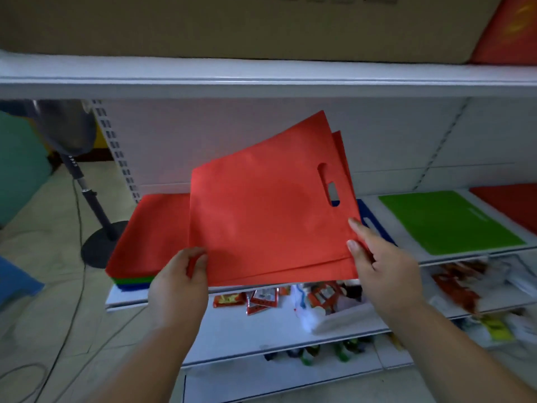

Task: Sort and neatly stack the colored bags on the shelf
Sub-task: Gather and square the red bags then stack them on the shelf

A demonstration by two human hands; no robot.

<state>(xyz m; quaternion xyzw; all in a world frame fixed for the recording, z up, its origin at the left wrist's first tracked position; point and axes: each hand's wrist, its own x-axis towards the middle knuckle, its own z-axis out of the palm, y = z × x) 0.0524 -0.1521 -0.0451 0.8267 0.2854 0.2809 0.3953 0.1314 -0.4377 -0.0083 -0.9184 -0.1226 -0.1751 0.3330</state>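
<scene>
Red bags (261, 216) gripped by left hand (180, 283) and right hand (380, 263), no legible writing

Flat red fabric bags (270, 216) are held above the white metal shelf (392, 257), between the red-topped bag stack (145, 228) at left and the flat green bag (447, 219) at right.

- White metal shelving (261, 82) with a perforated back panel (203, 141).
- Pale tiled floor (43, 228), dim light.
- Standing fan (87, 184) at left on a round base.
- Cardboard box (232, 24) on top.
</scene>
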